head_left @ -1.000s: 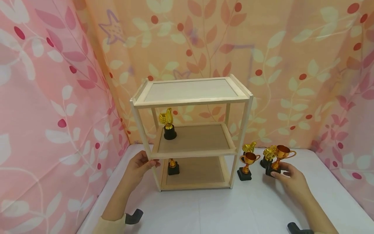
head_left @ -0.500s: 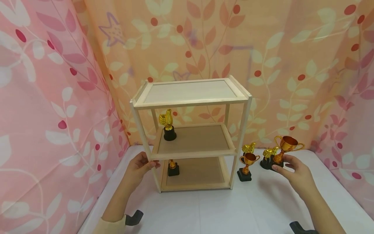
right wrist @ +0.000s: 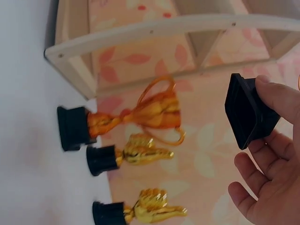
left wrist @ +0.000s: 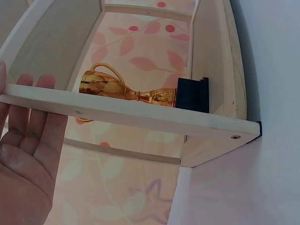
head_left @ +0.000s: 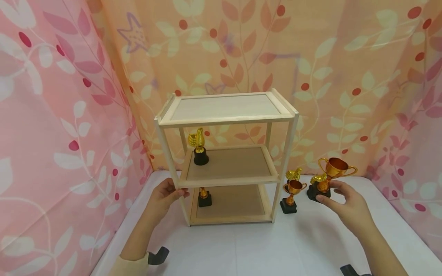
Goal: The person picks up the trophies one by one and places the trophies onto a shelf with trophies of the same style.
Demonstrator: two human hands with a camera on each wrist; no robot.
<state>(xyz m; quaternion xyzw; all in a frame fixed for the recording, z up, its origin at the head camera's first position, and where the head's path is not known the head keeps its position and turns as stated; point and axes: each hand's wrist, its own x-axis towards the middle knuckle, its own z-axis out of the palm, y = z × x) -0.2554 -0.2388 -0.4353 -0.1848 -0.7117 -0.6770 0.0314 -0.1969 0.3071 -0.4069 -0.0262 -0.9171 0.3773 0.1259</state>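
My left hand point(head_left: 168, 195) grips the left front post of a three-tier pale wooden shelf point(head_left: 224, 182); its fingers point(left wrist: 44, 96) curl round the post in the left wrist view. In the head view my right hand point(head_left: 352, 207) pinches the black base point(right wrist: 248, 110) of a copper-gold trophy cup point(head_left: 336, 168), held upright above the table. Behind it, a gold thumbs-up trophy point(right wrist: 154, 206) is partly hidden in the head view. A second trophy cup point(head_left: 295, 188) stands by the shelf's right side, with another thumbs-up trophy point(head_left: 293, 174) behind it.
A thumbs-up trophy point(head_left: 198, 147) stands at the left of the middle tier. On the bottom tier is a trophy cup point(left wrist: 136, 93), its top hidden by the middle tier in the head view. White cloth covers the table point(head_left: 248, 249); patterned curtains point(head_left: 345, 76) surround it.
My right hand has raised the trophy cup, moving it right and then slightly back left. My left hand stays on the shelf post.
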